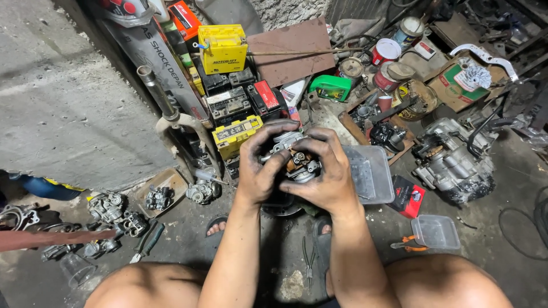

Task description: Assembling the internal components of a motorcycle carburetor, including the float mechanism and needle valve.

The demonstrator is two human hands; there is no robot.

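Greasy fingers [283,132] of both hands closed around a small metal carburettor [295,161], held above the floor between the knees. Left hand [260,171] grips its left side; right hand [328,174] wraps the top and right. Just behind: clear plastic box [371,174]. Below: pliers [309,259]. Left, on the floor [68,114]: more carburettors [117,214]. Farther back: yellow batteries [222,48]. Right: engine block [454,162].
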